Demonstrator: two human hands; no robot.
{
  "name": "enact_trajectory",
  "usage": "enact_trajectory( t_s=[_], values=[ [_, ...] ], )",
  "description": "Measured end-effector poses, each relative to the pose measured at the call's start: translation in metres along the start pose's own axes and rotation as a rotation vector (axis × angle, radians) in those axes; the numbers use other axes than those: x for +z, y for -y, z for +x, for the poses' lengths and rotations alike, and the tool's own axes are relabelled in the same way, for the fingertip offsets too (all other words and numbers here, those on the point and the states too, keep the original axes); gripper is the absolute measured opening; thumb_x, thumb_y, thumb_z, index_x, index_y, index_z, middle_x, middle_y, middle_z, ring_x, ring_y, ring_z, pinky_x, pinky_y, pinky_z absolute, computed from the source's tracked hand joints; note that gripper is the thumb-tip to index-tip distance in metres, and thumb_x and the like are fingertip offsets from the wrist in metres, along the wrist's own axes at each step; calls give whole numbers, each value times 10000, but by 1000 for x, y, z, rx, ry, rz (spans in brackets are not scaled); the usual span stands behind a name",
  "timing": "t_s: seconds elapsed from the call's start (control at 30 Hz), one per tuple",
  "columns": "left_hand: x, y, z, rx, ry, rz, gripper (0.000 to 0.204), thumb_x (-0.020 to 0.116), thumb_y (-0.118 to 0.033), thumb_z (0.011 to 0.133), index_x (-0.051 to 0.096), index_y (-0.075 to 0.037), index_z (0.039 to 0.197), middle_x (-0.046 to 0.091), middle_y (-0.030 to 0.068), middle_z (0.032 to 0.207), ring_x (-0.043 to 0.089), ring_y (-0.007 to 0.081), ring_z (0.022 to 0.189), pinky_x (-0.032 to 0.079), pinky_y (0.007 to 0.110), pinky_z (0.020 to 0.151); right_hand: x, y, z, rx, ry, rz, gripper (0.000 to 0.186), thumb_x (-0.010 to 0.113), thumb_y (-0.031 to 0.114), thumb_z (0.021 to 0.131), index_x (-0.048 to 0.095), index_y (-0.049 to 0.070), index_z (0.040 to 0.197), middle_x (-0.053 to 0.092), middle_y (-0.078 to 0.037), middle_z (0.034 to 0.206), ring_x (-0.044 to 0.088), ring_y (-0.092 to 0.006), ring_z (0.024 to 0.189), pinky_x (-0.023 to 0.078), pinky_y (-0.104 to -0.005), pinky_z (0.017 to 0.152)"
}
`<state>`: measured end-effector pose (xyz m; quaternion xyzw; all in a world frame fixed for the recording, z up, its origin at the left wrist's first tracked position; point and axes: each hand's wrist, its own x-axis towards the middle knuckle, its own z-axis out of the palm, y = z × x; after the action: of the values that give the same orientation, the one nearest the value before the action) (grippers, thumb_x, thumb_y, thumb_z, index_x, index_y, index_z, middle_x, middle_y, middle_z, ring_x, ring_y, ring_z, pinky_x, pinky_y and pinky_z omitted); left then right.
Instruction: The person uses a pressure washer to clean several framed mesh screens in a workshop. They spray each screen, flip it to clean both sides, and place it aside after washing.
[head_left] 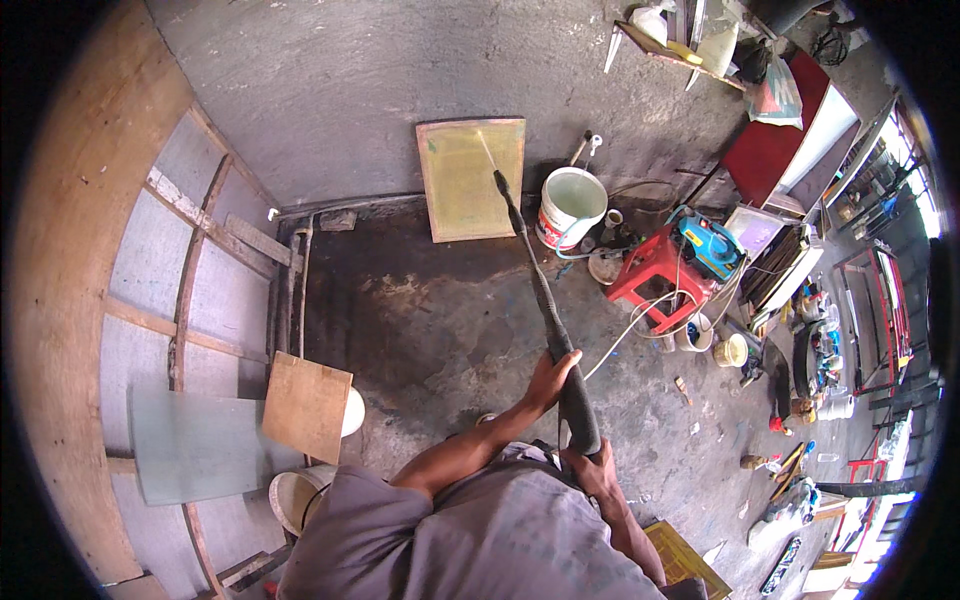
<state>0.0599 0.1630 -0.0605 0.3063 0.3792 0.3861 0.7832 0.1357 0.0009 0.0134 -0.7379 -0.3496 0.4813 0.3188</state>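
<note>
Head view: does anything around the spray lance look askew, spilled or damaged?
Nothing is clearly damaged. Both hands, left hand and right hand, hold the spray lance, aimed at a yellow-green framed panel leaning against the wall; the concrete floor below is dark and wet.

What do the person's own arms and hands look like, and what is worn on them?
Both forearms are bare, and the left hand and the right hand wear no gloves. No watch, ring or bracelet can be seen. The person wears a grey short-sleeved shirt, loose and creased, whose sleeves end above the elbows. No markings show on the cloth.
</note>
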Motion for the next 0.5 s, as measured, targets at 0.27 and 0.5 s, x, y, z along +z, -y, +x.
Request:
enact_trajectory(
  t_s=[0.27,0.5],
  values=[
    [2,3,2,-39,21,34,270,641,-324,845,518,-84,860,494,-23,701,493,75,586,401,263,489,3,-6,-1,44,-10,-80,197,692,198,704,592,41,770,572,-11,656,515,-105,601,423,-295,569],
    [2,-9,-8,-37,-4,68,294,639,-344,839,526,-75,877,481,-31,694,479,77,581,396,258,513,6,-10,-2,-1,-37,8,307,711,278,710,578,8,771,583,-42,664,526,-130,607,438,-314,575]
  ],
)
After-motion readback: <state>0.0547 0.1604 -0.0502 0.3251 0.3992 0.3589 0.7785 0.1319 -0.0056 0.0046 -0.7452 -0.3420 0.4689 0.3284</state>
